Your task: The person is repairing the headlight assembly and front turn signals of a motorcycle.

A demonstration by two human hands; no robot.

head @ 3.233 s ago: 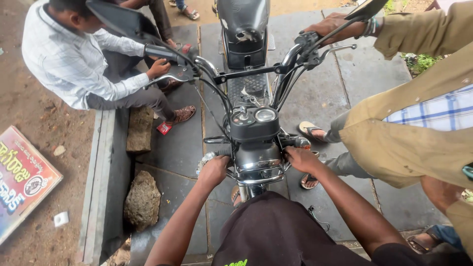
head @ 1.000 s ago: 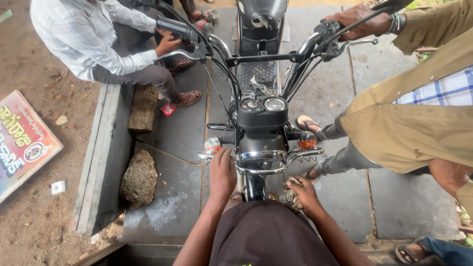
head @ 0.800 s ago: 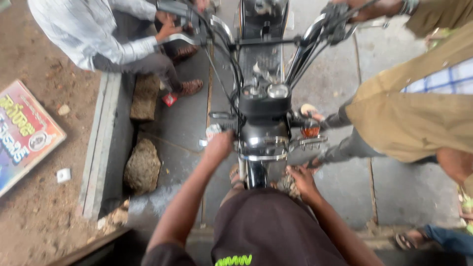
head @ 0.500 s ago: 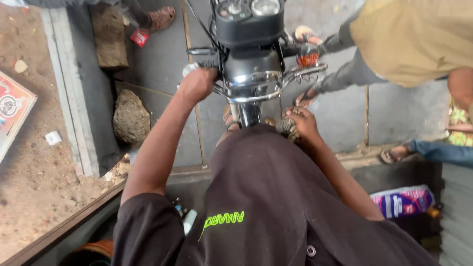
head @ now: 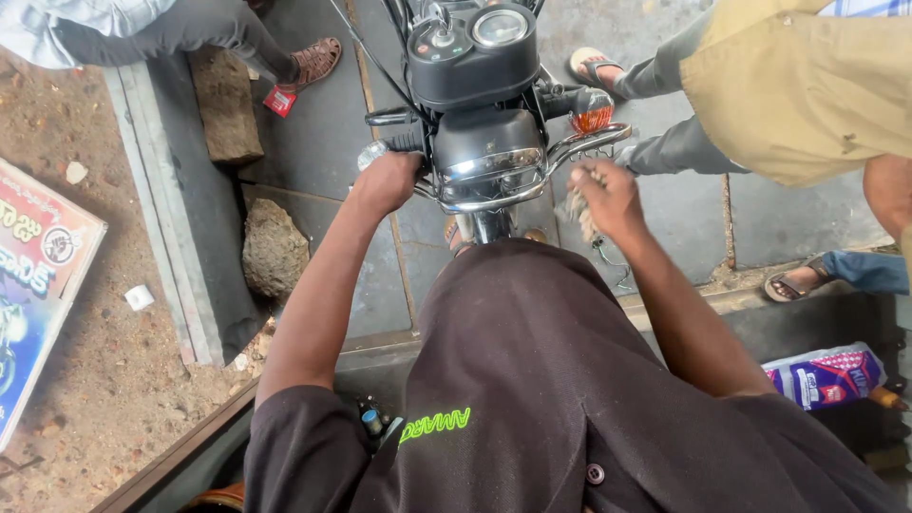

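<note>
A black motorcycle stands in front of me, with its chrome-rimmed headlight (head: 486,157) below the round gauges (head: 472,47). My left hand (head: 385,180) is closed around the left indicator stalk (head: 380,147) beside the headlight. My right hand (head: 603,195) holds a frayed, dirty rag (head: 579,214) next to the chrome guard bar, just below the orange indicator (head: 591,112). My dark brown shirt fills the lower half of the head view and hides the front wheel.
A rough rock (head: 274,249) and a stone block (head: 226,104) lie left of the bike by a kerb ledge (head: 161,218). A person in a khaki shirt (head: 798,85) stands at the right, with a sandalled foot (head: 793,282) below. Another person's sandal (head: 318,59) is at the upper left. A printed board (head: 33,275) lies on the dirt.
The view has tilted down towards my body. My right hand rose from under the headlight to beside the guard bar, with the rag in it. My left hand stayed on the headlight's left side.
</note>
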